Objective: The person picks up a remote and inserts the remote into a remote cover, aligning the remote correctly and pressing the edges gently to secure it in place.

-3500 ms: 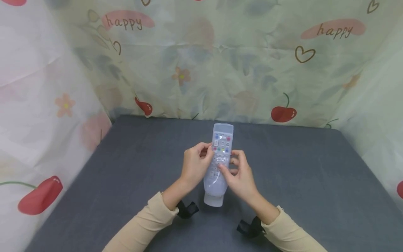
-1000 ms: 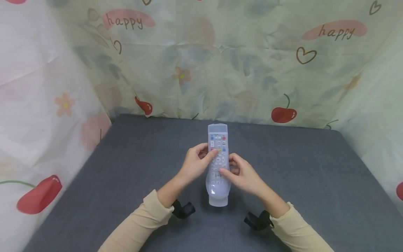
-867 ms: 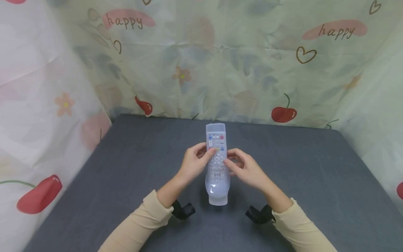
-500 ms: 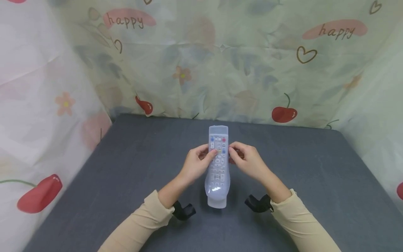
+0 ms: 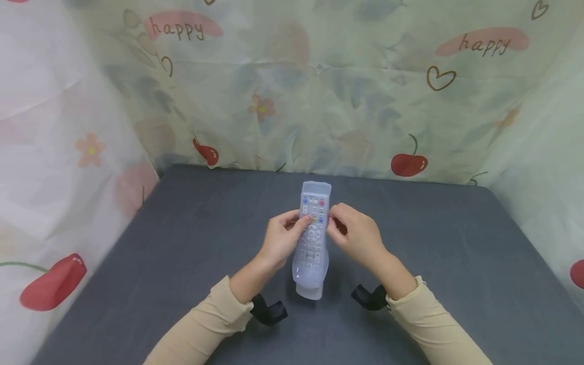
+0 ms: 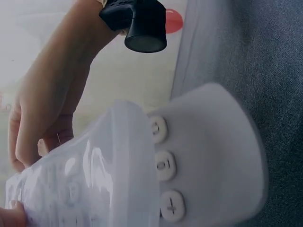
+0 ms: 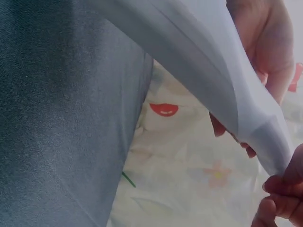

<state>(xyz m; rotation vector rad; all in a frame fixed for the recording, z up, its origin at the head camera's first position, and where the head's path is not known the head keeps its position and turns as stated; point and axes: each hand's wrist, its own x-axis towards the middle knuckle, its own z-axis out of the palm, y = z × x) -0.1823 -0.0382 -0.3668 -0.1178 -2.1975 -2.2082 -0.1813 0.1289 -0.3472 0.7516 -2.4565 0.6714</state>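
Observation:
A white remote control (image 6: 208,156) sits partly inside a translucent sleeve-like cover (image 5: 311,276). Its rounded lower end, with a few light buttons, sticks out of the cover's mouth in the left wrist view. At the far end the cover extends past the button area. My left hand (image 5: 279,239) grips the covered remote at its left side, thumb on the front and fingers behind. On the other side, my right hand (image 5: 358,230) pinches the cover's right edge near the upper buttons; the right wrist view shows its fingertips (image 7: 277,184) at that edge.
A dark grey cloth-covered table (image 5: 205,203) lies beneath the hands. Patterned curtains (image 5: 292,91) hang behind it and at both sides. Black straps with camera mounts (image 5: 269,312) are worn at both wrists.
My right hand has moved up along the remote's right side, its thumb leaving the lower front for the upper edge. The left hand keeps its hold; the remote has tilted slightly.

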